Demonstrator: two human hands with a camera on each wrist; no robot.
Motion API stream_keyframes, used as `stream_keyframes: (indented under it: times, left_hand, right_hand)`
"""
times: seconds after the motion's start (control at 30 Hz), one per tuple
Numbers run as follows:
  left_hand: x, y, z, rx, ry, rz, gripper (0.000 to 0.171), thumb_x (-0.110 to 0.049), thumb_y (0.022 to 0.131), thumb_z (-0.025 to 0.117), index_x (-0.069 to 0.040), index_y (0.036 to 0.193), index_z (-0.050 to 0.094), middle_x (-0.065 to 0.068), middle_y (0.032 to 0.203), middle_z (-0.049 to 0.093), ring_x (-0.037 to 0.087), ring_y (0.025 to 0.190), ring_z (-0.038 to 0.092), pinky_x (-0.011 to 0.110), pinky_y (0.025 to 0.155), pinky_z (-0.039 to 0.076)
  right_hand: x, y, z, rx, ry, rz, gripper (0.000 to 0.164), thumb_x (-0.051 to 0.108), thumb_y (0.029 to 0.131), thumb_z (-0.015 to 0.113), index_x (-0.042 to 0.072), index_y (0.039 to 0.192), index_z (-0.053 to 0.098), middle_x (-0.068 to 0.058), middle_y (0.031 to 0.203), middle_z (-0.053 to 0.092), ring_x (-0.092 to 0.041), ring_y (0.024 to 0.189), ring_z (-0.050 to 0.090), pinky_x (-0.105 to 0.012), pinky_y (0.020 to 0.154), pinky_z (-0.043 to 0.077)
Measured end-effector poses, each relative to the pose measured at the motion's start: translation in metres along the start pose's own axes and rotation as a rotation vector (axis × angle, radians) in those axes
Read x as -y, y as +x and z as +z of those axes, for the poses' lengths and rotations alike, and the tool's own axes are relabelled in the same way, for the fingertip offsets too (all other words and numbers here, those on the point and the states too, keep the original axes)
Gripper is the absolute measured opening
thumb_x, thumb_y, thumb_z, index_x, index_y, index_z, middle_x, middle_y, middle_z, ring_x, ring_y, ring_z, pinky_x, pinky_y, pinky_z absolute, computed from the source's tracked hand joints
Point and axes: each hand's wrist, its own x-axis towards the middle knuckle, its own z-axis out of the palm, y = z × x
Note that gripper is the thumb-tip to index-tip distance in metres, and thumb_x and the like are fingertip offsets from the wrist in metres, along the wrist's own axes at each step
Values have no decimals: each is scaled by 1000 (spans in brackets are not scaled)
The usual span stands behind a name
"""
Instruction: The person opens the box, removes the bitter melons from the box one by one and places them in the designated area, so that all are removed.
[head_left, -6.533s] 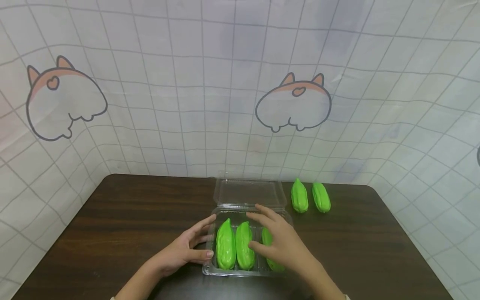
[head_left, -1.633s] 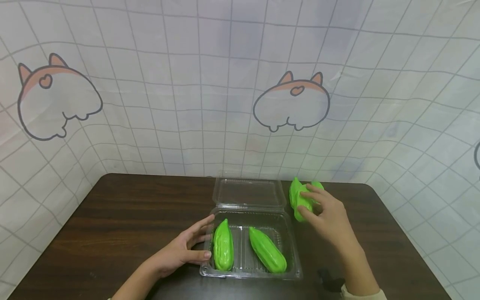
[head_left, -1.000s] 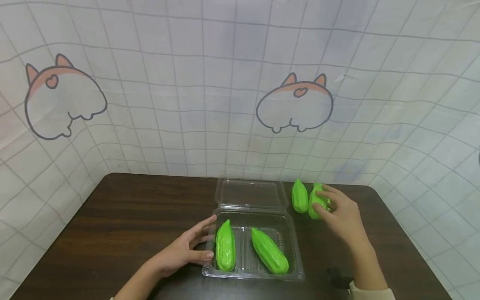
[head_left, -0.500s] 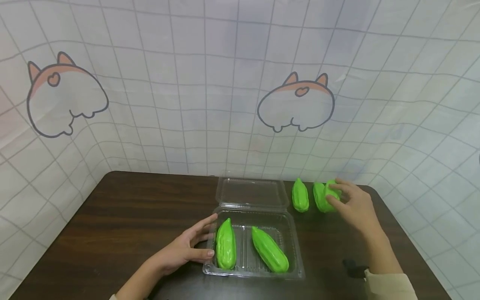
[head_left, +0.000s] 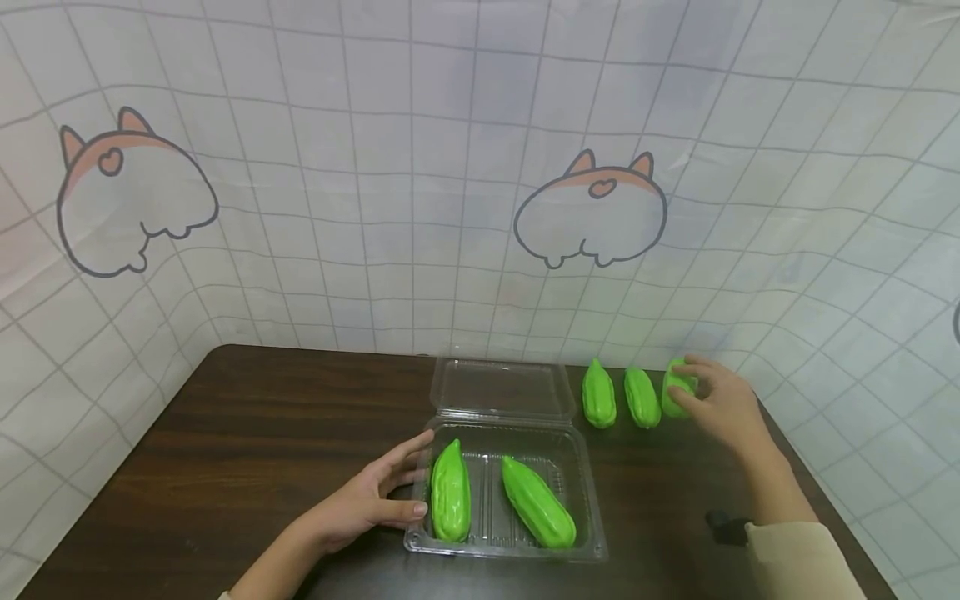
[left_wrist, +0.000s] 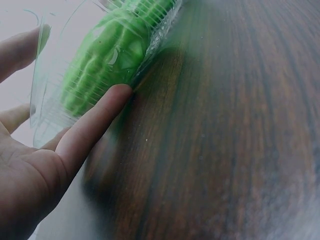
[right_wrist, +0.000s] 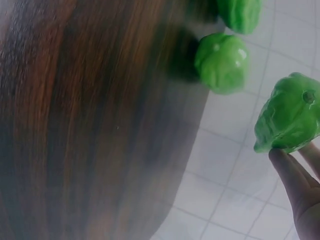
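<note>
My right hand point(head_left: 726, 410) pinches a bright green, ribbed bitter melon point(head_left: 677, 390) between thumb and fingers at the table's back right. In the right wrist view, that bitter melon point(right_wrist: 290, 114) shows its stem end, with fingertips at its lower side. Two more bitter melons stand in line to its left, one near point(head_left: 642, 398) and one farther point(head_left: 598, 394). My left hand point(head_left: 367, 500) has its fingers spread along the left wall of a clear plastic clamshell box point(head_left: 504, 550). Inside lie an upright bitter melon point(head_left: 451, 493) at left and a slanted bitter melon point(head_left: 538, 502) at right.
The box's clear lid point(head_left: 501, 387) lies open toward the back. A dark wood table point(head_left: 225, 458) carries everything, and its rounded back corner is close by my right hand. A white gridded cloth point(head_left: 435, 208) with cartoon dogs hangs behind and at both sides.
My right hand has carried one bitter melon from the box's middle to the row's right end, passing the other two. The box's right bitter melon now lies slanted. My left hand stays.
</note>
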Motion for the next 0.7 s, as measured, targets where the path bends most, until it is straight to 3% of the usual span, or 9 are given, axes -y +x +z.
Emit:
stream_keyframes:
  times: [0.17, 0.27, 0.43, 0.7]
  left_hand:
    - [0, 0, 0, -1, -2, -2, 86, -15, 94, 70, -31, 160, 18, 17, 164, 13, 45, 146, 21, 48, 91, 55]
    - [0, 1, 0, -1, -2, 1, 86, -14, 94, 70, -30, 160, 18, 17, 164, 13, 45, 146, 22, 48, 91, 55]
    - [0, 1, 0, 2, 0, 5, 87, -14, 94, 70, -28, 161, 16, 18, 164, 13, 45, 146, 22, 48, 91, 55]
    - [0, 1, 0, 2, 2, 6, 87, -13, 94, 70, -28, 161, 16, 17, 164, 14, 45, 146, 23, 48, 91, 55]
  right_hand:
    - [-7, 3, 3, 34, 0, 16, 39, 28, 95, 67, 0, 122, 68, -28, 139, 53, -52, 124, 48, -69, 96, 39]
    - [-12, 6, 7, 39, -7, 17, 38, 27, 94, 68, 0, 121, 68, -29, 139, 53, -52, 120, 50, -69, 93, 41]
    - [-21, 9, 15, 44, -18, 24, 37, 26, 93, 68, 0, 121, 68, -29, 139, 53, -42, 97, 60, -64, 82, 46]
    - [-36, 12, 28, 92, -28, 60, 39, 25, 93, 66, -1, 122, 67, -31, 142, 49, -51, 112, 55, -72, 93, 39]
